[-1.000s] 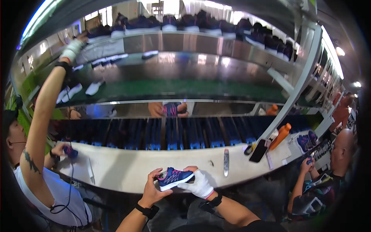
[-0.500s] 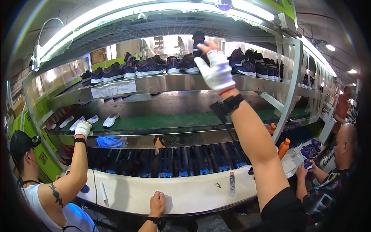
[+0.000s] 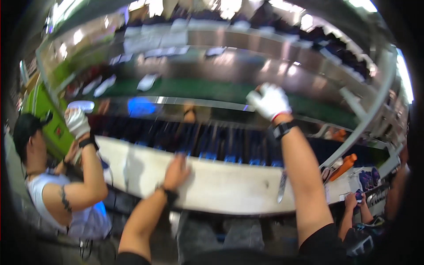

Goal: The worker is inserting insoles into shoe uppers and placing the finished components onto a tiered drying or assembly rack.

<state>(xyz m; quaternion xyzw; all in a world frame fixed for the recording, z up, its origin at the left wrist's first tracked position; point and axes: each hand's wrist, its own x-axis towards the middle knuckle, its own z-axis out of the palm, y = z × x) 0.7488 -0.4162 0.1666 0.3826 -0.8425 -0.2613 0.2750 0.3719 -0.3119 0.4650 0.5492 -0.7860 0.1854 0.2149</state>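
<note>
My right hand (image 3: pixel 270 102), in a white knit glove with bare fingertips, hovers in front of the green conveyor belt (image 3: pixel 212 89). Its thumb stands apart from the bent fingers, and I see nothing between them. Bare and curled closed, my left hand (image 3: pixel 176 173) is at the white bench top (image 3: pixel 221 190), with nothing visible in it. The view is smeared by motion. Dark shoes (image 3: pixel 260 17) with pale soles line the upper shelf (image 3: pixel 247 39). Beyond my left hand lies a row of dark, blue-tipped slats (image 3: pixel 216 141).
At left, a co-worker's gloved hand (image 3: pixel 77 123) is at a white sole (image 3: pixel 81 106). Another white sole (image 3: pixel 147 82) lies on the belt. A slim marker-like object (image 3: pixel 282 187) and an orange bottle (image 3: pixel 343 167) are at right, near another person's hands (image 3: pixel 355 201) holding a dark shoe.
My right hand has come down from the shoes on the upper shelf to belt height. The view has tilted downward. The left co-worker's gloved hand has drawn back from the belt with a sole.
</note>
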